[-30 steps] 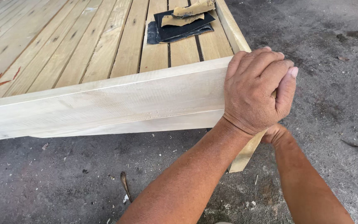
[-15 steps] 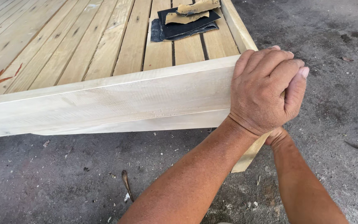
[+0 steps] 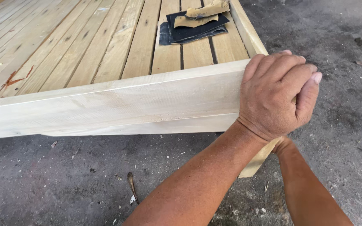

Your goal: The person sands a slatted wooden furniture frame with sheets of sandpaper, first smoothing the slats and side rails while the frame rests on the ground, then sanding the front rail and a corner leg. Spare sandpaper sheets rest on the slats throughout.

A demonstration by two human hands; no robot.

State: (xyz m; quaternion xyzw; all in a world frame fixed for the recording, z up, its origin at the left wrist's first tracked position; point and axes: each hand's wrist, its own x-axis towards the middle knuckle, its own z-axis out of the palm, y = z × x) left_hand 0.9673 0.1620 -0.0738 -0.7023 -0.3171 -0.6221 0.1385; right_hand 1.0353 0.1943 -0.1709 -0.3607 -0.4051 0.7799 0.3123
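We have our left hand [image 3: 275,94] curled closed over the right-hand corner of the pale wooden rail [image 3: 114,106], fingers wrapped round the end so that we cannot see whether anything sits under the palm. Our right hand [image 3: 282,144] is almost wholly hidden beneath that wrist; only its wrist shows, near the slanted wooden leg [image 3: 257,161], and we cannot tell whether it is closed or spread. The rail runs along the near edge of the slatted wooden frame [image 3: 84,46], which stands on the rough concrete floor [image 3: 63,184]. At the far right of the slats lies a stack of dark sandpaper sheets [image 3: 191,31] with worn tan pieces [image 3: 202,12] on top, well apart from our hands. We judge the main risk to be a splinter or scraped knuckles if the grip slides along the raw corner. Pressing hard could also round the edge unevenly. The hidden hand might get pinched between leg and rail should the frame shift.
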